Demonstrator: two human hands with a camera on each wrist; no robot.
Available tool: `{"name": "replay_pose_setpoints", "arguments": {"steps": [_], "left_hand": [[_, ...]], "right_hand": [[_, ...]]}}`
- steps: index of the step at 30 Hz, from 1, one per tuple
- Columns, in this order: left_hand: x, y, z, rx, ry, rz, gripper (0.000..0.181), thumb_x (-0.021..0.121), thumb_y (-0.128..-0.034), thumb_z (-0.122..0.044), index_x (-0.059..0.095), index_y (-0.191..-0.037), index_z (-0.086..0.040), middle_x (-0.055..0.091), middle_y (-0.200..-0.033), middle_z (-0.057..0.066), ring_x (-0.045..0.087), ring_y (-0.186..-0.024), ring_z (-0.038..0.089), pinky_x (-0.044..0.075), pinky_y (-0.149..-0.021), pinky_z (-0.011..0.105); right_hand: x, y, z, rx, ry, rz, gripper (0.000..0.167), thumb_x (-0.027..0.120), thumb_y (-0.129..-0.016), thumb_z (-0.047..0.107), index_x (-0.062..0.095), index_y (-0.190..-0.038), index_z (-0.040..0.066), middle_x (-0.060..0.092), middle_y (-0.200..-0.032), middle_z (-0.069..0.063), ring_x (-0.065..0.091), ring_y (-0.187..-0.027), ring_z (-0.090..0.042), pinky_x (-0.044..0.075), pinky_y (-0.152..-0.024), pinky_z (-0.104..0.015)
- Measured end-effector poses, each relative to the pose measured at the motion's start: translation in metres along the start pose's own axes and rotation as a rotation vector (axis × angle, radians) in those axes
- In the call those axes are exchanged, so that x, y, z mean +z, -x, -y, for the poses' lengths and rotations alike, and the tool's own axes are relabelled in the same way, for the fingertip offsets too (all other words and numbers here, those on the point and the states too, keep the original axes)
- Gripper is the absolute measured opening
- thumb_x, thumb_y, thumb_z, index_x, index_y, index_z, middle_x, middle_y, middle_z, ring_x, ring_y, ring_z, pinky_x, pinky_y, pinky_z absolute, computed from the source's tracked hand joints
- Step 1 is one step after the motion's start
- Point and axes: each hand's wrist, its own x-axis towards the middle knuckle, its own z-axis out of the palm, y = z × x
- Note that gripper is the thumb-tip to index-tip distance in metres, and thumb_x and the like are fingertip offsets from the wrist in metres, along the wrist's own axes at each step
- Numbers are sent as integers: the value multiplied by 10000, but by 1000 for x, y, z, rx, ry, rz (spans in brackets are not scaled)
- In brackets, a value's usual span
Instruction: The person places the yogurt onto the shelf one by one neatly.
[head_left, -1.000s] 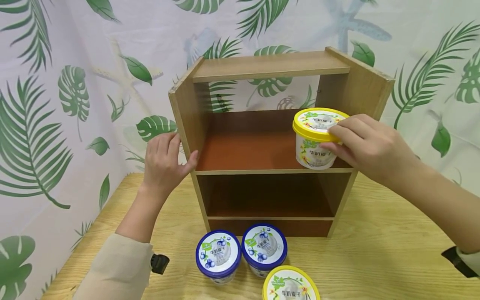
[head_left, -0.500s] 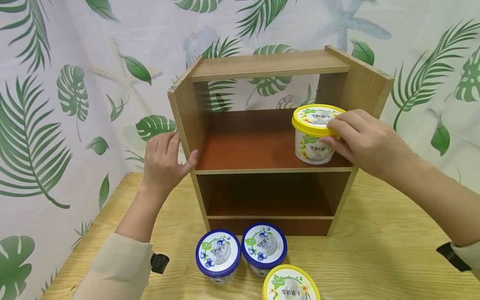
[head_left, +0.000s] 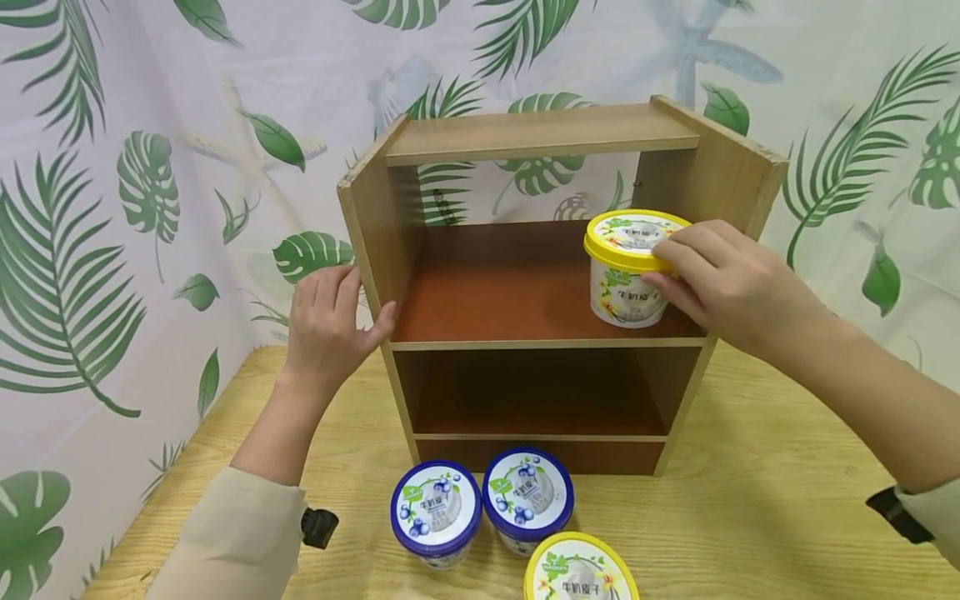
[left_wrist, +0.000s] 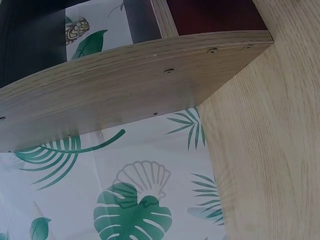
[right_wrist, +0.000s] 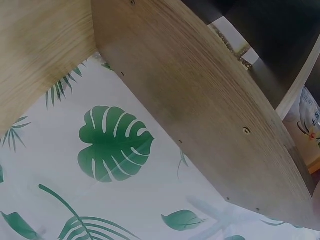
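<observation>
1. R hand (head_left: 731, 279): grip grasping yellow-lid milk-skin tub (head_left: 628, 287) at its lid edge, thumb just below; tub upright at R end of shelf unit's (head_left: 540, 140) upper compartment, near front edge of mid board (head_left: 480, 296). Can't tell if base touches.
2. L hand (head_left: 326, 321): grip on unit's L side panel, thumb at front edge, fingers on outer face; prob. steadying it.
3. Main risk: let go too near unit's front edge, base part-supported, tub could tip out.
4. Hold's mostly at lid; loose fit might pop it.
5. R knuckles could bump unit's R panel & jog the tub.
6. 2 blueberry tubs (head_left: 437, 510) (head_left: 528, 498) + 2nd yellow-lid tub (head_left: 581, 575) on table (head_left: 787, 483), in front of unit: a drop might hit these.
</observation>
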Motion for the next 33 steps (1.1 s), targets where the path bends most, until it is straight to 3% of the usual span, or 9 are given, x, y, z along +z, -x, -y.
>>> {"name": "replay_pose_setpoints", "arguments": {"steps": [7,19,33], "left_hand": [[0,1,-1,1,2,3,423,507,-894,-304,555,-926,115,560,-870,222,530,-765,373,442,-663,451],[1,2,-1,-9,3,8,422,513,-890,-298,557,-929,120,561,-873,225,534,-778,376,447,-676,456],[0,1,-1,-8,-4,10,421,512,-894,-296,557,-926,121,562,-873,226,534,-778,375,449,-672,454]], "right_hand": [[-1,3,0,23,-46,-47,489,450,-982,356,612,-965,-104,597,-885,-217,558,-799,-358,495,-685,-458],[-6,-4,19,-19,-90,-262,488,527,-944,361,629,-850,-107,604,-763,-205,557,-651,-365,476,-600,-471],[-7,6,39,19,-97,-327,476,569,-924,364,661,-841,-96,642,-753,-207,576,-650,-371,472,-626,-467]]}}
